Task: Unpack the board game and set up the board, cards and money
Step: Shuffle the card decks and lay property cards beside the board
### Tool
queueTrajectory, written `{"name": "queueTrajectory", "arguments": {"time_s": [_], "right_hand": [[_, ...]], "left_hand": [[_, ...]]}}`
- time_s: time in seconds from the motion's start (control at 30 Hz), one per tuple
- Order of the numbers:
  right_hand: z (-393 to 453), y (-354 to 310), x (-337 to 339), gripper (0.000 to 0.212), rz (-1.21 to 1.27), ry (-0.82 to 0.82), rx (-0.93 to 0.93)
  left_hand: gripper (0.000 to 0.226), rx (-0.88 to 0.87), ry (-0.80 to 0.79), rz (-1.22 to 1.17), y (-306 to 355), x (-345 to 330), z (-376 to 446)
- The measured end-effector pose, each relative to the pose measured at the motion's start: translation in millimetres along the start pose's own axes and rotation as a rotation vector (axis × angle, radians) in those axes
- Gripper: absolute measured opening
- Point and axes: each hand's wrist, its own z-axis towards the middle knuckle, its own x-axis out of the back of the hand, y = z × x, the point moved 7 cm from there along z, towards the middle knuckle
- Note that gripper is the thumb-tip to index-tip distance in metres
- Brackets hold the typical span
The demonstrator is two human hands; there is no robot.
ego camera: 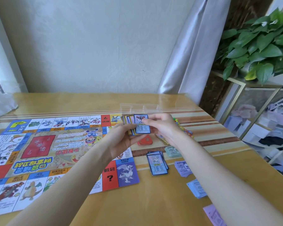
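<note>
The colourful game board (44, 149) lies unfolded on the left of the wooden table (162, 201). My left hand (121, 141) holds a fanned stack of cards (129, 123) above the board's right edge. My right hand (162, 126) pinches the front blue-bordered card (142, 123) of that fan. On the table to the right lie a pile of blue cards (157, 163), a red card pile (145, 141), green money (172, 151), purple money (183, 168), blue money (197, 188) and a lilac sheet (214, 216).
A clear plastic tray (140, 108) stands behind the hands. Small colourful pieces (185, 131) lie right of my right hand. A wall and curtain close the far side. A potted plant (260, 46) and wire shelving (260, 119) stand beyond the table's right edge.
</note>
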Motion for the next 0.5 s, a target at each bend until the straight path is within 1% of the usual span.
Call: {"name": "queueTrajectory", "arguments": {"time_s": [0.03,0.1,0.17,0.27,0.3,0.37,0.43,0.5], "right_hand": [[-0.8,-2.5,1.5,0.017,0.003,0.009,0.012],[-2.1,-8.0,6.9,0.010,0.019,0.039,0.029],[-1.0,-10.5,17.5,0.008,0.050,0.098,0.029],[-0.4,-15.2,37.6,0.007,0.156,0.187,0.038],[-0.4,-16.8,41.3,0.007,0.192,0.179,0.040],[-2.5,-19.6,37.7,0.002,0.219,0.077,0.027],[-5.5,-17.6,24.7,0.009,0.174,-0.049,-0.007],[-7.8,-14.1,14.2,0.012,0.117,-0.093,-0.022]], "left_hand": [[0.033,-0.011,0.016,0.006,-0.2,2.0,0.1],[0.025,-0.036,0.044,0.034,1.6,4.1,-0.4],[0.016,-0.071,0.086,0.070,6.8,7.2,-0.9],[0.011,-0.110,0.144,0.126,15.6,13.4,0.3],[0.009,-0.119,0.155,0.133,17.6,15.0,0.8],[0.010,-0.125,0.170,0.142,17.9,17.0,2.8],[0.014,-0.122,0.173,0.160,14.6,14.6,4.3],[0.011,-0.110,0.158,0.174,9.3,8.2,5.1]]}}
